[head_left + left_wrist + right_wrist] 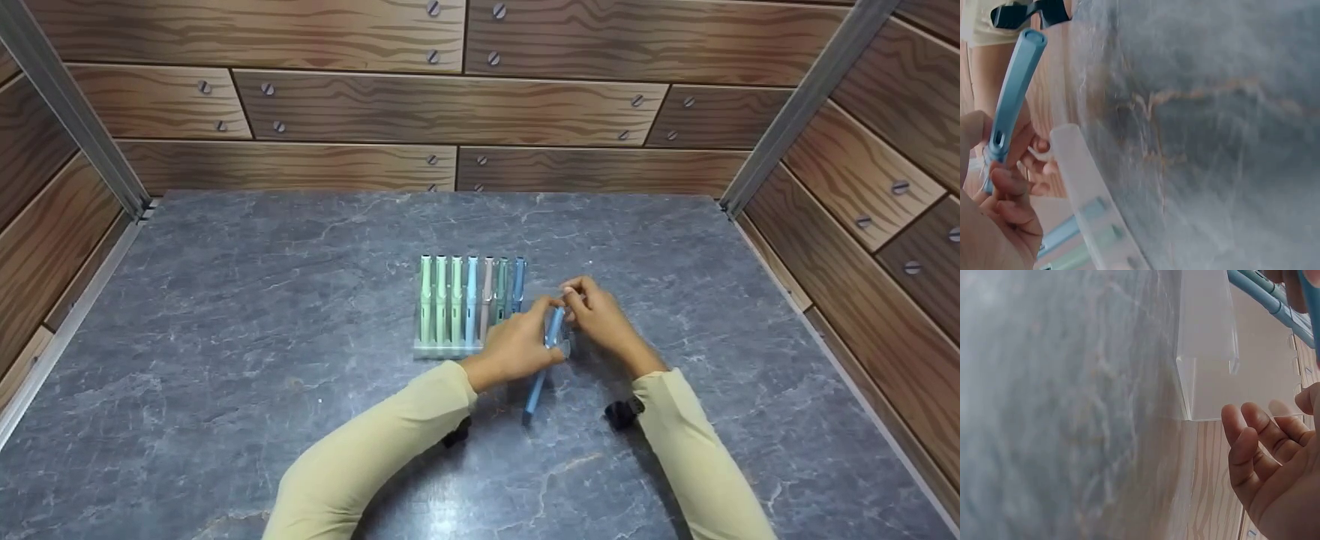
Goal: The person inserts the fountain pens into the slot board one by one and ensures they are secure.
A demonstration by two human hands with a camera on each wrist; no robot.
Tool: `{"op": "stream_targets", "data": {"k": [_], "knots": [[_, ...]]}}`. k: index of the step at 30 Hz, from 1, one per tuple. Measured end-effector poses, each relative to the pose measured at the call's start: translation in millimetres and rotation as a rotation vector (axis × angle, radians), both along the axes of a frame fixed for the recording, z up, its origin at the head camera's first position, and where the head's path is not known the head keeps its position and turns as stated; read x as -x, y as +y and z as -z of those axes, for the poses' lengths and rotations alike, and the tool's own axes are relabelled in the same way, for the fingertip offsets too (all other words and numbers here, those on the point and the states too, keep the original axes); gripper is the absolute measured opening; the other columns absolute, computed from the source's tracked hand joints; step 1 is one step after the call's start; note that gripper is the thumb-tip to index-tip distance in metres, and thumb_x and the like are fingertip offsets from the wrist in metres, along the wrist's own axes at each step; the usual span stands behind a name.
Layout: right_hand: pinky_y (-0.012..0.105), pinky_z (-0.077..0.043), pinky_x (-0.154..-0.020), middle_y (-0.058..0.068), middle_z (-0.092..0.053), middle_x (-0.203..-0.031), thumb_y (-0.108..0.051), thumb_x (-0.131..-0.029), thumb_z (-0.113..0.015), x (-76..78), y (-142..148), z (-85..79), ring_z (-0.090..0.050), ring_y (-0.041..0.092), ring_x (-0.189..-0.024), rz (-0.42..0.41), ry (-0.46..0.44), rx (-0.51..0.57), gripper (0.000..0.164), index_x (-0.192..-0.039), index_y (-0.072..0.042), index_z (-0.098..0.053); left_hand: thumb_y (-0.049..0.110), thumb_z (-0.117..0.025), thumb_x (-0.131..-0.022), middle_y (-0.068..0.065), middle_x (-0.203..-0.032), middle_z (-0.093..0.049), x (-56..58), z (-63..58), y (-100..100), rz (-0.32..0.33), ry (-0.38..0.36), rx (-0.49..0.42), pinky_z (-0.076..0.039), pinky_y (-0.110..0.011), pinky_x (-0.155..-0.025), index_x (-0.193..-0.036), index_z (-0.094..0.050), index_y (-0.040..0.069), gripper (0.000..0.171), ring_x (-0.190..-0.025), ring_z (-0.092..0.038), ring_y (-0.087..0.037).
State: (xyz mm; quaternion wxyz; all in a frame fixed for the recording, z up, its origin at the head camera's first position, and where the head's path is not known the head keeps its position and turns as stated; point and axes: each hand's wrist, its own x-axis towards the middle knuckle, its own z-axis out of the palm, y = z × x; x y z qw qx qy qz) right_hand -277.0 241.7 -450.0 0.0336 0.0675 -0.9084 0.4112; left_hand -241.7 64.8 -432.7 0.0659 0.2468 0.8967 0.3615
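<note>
My left hand (517, 346) grips a blue pen (1015, 95) between thumb and fingers; in the head view the pen slants down toward the front. Beside it is a clear pen stand (450, 351) with several pens in a row. Those on the left are light green (441, 300), followed by a light blue pen (472, 300), a greyish-pink one (487, 289), a dark green one and a dark blue one (519, 281). At the stand's right upper corner my right hand (600, 319) pinches the clear edge, one fingertip showing through the plastic. Its other fingers (1241, 450) curl loosely.
The stand rests on a grey marbled tabletop (262, 337). Wood-patterned panels (360, 105) wall in the back and both sides, with grey metal posts (810, 105) at the back corners. A black wrist camera (624, 412) sits by the right sleeve.
</note>
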Motion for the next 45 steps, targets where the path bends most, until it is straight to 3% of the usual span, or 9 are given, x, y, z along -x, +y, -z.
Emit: {"op": "stream_targets", "data": {"k": [5,10,15,19,24,32,41,45], "knots": [[0.025,-0.048,-0.065,0.021,-0.063,-0.099,-0.019,-0.103,-0.042,-0.8,-0.7,-0.5,-0.064,0.034,-0.080,-0.002,-0.019,0.024,0.026,-0.115,0.001,-0.054,0.019,-0.071,-0.076,0.010,-0.055,-0.041,4.8,-6.8,-5.5,-0.061,0.060,-0.062,-0.027,-0.020,-0.039,-0.138,-0.041,0.022,0.069,-0.044,-0.035,-0.006],[0.025,-0.049,-0.065,0.021,-0.064,-0.098,-0.018,-0.103,-0.042,0.0,-1.1,1.1,-0.063,0.028,-0.076,0.001,-0.015,0.029,0.025,-0.115,0.001,-0.055,0.017,-0.068,-0.078,0.010,-0.056,-0.040,10.2,-13.2,-9.8,-0.117,0.135,-0.102,-0.024,-0.019,-0.038,-0.139,-0.040,0.021,0.068,-0.044,-0.031,-0.005],[0.023,-0.045,-0.061,0.021,-0.064,-0.098,-0.017,-0.103,-0.042,1.3,-0.7,2.7,-0.058,0.020,-0.069,0.003,-0.008,0.027,0.024,-0.114,0.000,-0.055,0.019,-0.069,-0.079,0.009,-0.058,-0.042,15.8,-17.2,-13.1,-0.160,0.226,-0.074,-0.024,-0.019,-0.038,-0.140,-0.039,0.023,0.068,-0.045,-0.032,-0.005],[0.022,-0.042,-0.059,0.021,-0.064,-0.097,-0.017,-0.103,-0.042,1.2,0.0,2.4,-0.057,0.025,-0.068,0.006,-0.002,0.017,0.024,-0.113,0.000,-0.055,0.022,-0.070,-0.081,0.009,-0.060,-0.047,19.6,-19.4,-14.2,-0.197,0.287,-0.050,-0.025,-0.019,-0.039,-0.141,-0.039,0.025,0.067,-0.045,-0.034,-0.005],[0.024,-0.042,-0.059,0.020,-0.064,-0.098,-0.019,-0.103,-0.042,0.3,0.0,0.9,-0.058,0.028,-0.070,0.010,-0.009,0.008,0.025,-0.114,-0.001,-0.055,0.026,-0.071,-0.084,0.007,-0.063,-0.054,22.1,-17.6,-13.5,-0.230,0.356,-0.034,-0.026,-0.018,-0.039,-0.140,-0.039,0.024,0.065,-0.045,-0.036,-0.005],[0.024,-0.044,-0.060,0.018,-0.064,-0.096,-0.019,-0.103,-0.043,0.4,-1.0,0.3,-0.057,0.019,-0.067,0.014,0.004,-0.002,0.025,-0.113,0.001,-0.055,0.034,-0.071,-0.085,0.006,-0.069,-0.064,23.8,-12.7,-10.2,-0.288,0.525,0.022,-0.027,-0.020,-0.040,-0.137,-0.041,0.024,0.060,-0.046,-0.048,-0.007],[0.022,-0.044,-0.060,0.018,-0.064,-0.095,-0.018,-0.103,-0.043,0.8,-1.8,0.8,-0.060,0.024,-0.069,0.020,0.016,0.000,0.024,-0.111,0.001,-0.055,0.033,-0.073,-0.083,0.003,-0.069,-0.065,28.9,-9.6,-5.2,-0.298,0.582,0.033,-0.034,-0.024,-0.042,-0.135,-0.041,0.025,0.061,-0.050,-0.055,-0.012],[0.023,-0.045,-0.060,0.017,-0.064,-0.094,-0.017,-0.103,-0.044,1.2,-2.0,2.0,-0.061,0.028,-0.072,0.024,0.014,0.006,0.023,-0.111,0.001,-0.056,0.035,-0.073,-0.083,0.000,-0.074,-0.068,30.2,-7.5,-3.4,-0.307,0.643,0.060,-0.042,-0.027,-0.044,-0.134,-0.041,0.025,0.061,-0.054,-0.060,-0.015]]}}
